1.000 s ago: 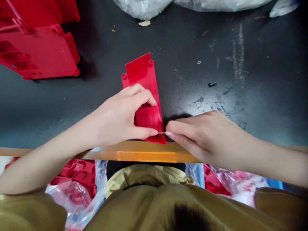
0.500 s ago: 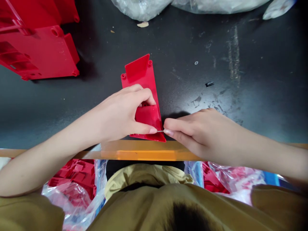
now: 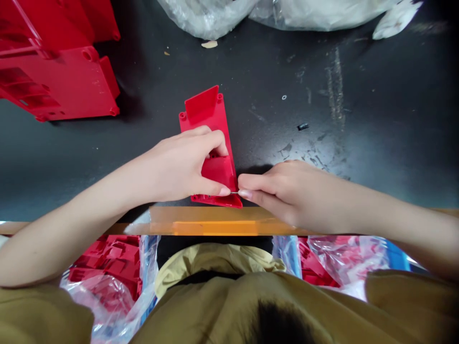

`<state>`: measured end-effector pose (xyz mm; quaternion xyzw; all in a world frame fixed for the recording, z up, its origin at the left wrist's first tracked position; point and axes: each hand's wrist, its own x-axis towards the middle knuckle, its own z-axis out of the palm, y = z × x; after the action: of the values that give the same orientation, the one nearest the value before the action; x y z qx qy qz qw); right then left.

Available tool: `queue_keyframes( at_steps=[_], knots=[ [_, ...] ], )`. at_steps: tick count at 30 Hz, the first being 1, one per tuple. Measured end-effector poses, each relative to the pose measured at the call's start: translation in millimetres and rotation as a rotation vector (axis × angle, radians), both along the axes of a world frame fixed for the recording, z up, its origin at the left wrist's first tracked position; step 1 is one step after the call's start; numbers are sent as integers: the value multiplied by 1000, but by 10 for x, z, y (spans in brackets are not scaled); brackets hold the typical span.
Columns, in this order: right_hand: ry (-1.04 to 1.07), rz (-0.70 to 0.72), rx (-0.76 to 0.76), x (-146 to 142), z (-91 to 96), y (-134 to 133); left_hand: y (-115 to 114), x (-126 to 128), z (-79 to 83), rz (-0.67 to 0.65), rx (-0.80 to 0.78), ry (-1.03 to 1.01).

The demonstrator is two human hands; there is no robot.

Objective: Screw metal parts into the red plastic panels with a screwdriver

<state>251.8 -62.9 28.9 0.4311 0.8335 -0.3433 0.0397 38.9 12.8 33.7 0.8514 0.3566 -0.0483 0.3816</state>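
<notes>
A red plastic part (image 3: pixel 211 114) with raised end walls and small screw posts lies at the front edge of the dark table. My left hand (image 3: pixel 190 162) is closed on it, fingers hooked over its inner red flap and thumb low beside the near end. My right hand (image 3: pixel 279 191) is closed in a pinch on a thin metal rod (image 3: pixel 234 192). That rod runs from the right fingertips to the left thumb tip, over the part's right edge. Its far end is hidden, so I cannot tell what kind of tool or pin it is.
Larger red plastic housings (image 3: pixel 71 86) stand at the left. Clear plastic bags (image 3: pixel 215 19) lie along the back. A small white ring (image 3: pixel 284 97) and a black scrap (image 3: pixel 303 126) sit to the right. Bagged red parts (image 3: pixel 107 263) fill bins below the orange-taped edge (image 3: pixel 215 227).
The view has shifted slightly, so things on the table appear displaced a little. Both hands keep the same grip on the red part and the rod.
</notes>
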Motion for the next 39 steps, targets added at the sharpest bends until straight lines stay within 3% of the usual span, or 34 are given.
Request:
queue_keyframes(
  at_steps=[6, 8, 15, 26, 33, 39],
  knots=[
    [232, -80, -253, 116, -29, 81, 21, -29, 72, -18, -87, -31],
    [309, -110, -273, 140, -39, 84, 17, -24, 100, -5, -106, -32],
    [169, -40, -37, 66, -55, 31, 4, -39, 91, -3, -57, -35],
    [29, -39, 114, 36, -50, -39, -23, -38, 62, 16, -15, -35],
    [124, -86, -2, 64, -12, 2, 7, -53, 78, -13, -69, -42],
    [28, -39, 100, 49, -28, -33, -12, -42, 61, 15, -39, -54]
  ],
)
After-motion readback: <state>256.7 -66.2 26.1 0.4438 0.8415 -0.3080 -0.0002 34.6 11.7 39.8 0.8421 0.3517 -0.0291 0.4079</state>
